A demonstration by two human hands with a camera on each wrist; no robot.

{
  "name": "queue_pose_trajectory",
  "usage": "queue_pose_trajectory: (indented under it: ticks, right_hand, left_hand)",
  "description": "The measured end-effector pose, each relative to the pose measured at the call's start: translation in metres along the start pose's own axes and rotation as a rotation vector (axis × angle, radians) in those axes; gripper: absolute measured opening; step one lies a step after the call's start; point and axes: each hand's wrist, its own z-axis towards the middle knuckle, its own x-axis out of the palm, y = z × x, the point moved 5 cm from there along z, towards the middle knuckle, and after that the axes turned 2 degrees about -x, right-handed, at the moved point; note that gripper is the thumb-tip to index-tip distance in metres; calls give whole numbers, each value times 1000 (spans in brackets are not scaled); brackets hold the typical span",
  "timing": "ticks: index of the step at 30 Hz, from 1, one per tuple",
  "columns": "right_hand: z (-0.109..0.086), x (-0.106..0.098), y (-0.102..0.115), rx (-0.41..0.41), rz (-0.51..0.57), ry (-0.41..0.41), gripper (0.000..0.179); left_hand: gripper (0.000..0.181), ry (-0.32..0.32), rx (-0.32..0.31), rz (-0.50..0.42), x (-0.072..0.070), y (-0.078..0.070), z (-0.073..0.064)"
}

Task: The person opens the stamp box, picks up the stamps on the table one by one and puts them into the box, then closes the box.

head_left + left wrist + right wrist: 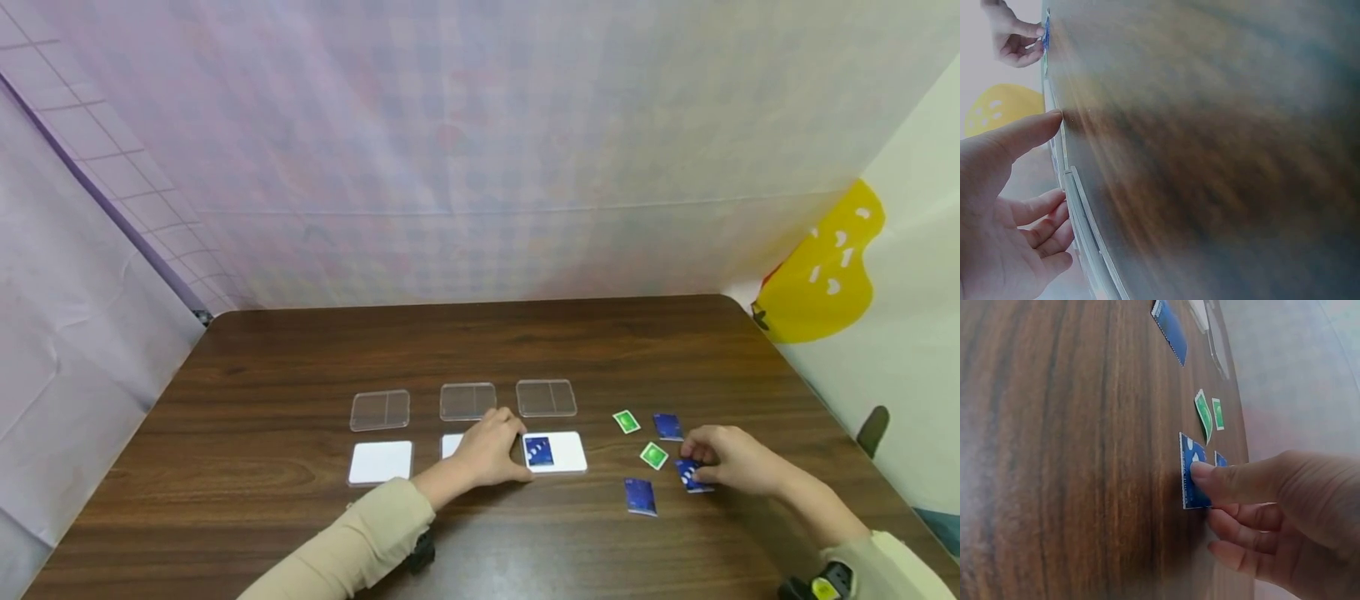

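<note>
My right hand (731,458) pinches a blue stamp (1186,495) with pale marks at the table's right side. The thumb lies on the stamp's face; the fingertips are partly hidden behind it. My left hand (487,450) holds the left end of a white card (567,452) in a clear case, thumb at the near corner and index finger at the far one. On that card's left half lies another blue stamp (538,452). Around the right hand lie a blue stamp (667,427), a nearer blue stamp (641,497), and two green stamps, one farther (626,422) and one closer (654,455).
Three clear plastic lids, left (380,410), middle (468,402) and right (546,398), lie in a row behind the cards. A white card (380,462) rests at left; my left hand partly covers the middle card (451,445). A curtain borders the table's far edge.
</note>
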Motion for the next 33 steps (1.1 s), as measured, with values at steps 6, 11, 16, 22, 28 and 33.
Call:
queue_pose_trajectory:
  ticks: [6, 11, 16, 22, 28, 33]
  right_hand:
    - [1, 1, 0, 7, 56, 54, 20]
    - [2, 0, -2, 29, 60, 69, 21]
    - [2, -1, -4, 57, 82, 65, 22]
    - [-1, -5, -8, 53, 117, 73, 16]
    - [-4, -12, -12, 35, 165, 119, 10]
    - [-4, -17, -10, -9, 286, 192, 7]
  left_hand:
    - [61, -1, -2, -4, 0, 0, 0]
    - [61, -1, -1, -3, 0, 0, -1]
    - [61, -3, 2, -1, 0, 0, -1]
    - [61, -5, 2, 4, 0, 0, -1]
    - [62, -2, -2, -1, 0, 0, 0]
    - [62, -2, -4, -3, 0, 1, 0]
